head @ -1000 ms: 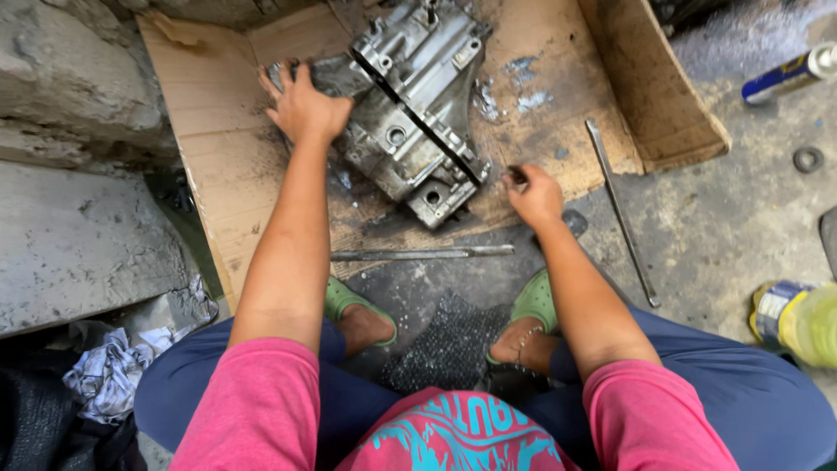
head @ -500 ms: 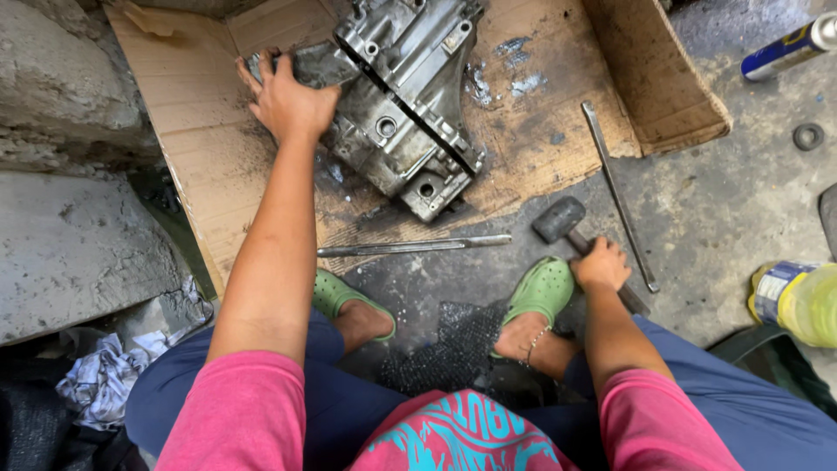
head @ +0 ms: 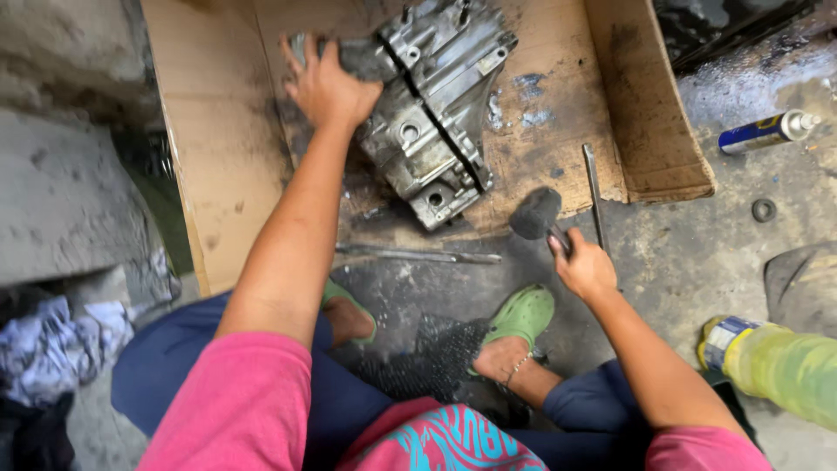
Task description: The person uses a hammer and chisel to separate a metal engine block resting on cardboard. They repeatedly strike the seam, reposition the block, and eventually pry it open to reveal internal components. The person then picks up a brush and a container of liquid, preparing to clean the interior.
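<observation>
A grey metal engine casing [head: 436,113] lies on a flattened, oil-stained cardboard sheet [head: 227,131]. My left hand [head: 327,87] rests on the casing's upper left end, fingers spread over it. My right hand [head: 582,266] grips the handle of a black mallet [head: 536,214], whose head hangs just off the casing's lower right corner, near the cardboard's front edge.
A long metal bar [head: 418,255] lies in front of the cardboard, a thin rod [head: 595,192] to the right of the mallet. A blue spray can [head: 763,133] and a small ring [head: 764,209] lie at right, a yellow-green bottle [head: 776,362] at lower right. Rags [head: 52,344] at left.
My right hand left the casing's lower corner, took up the mallet from the ground and has raised it towards the casing. My left hand stays on the casing.
</observation>
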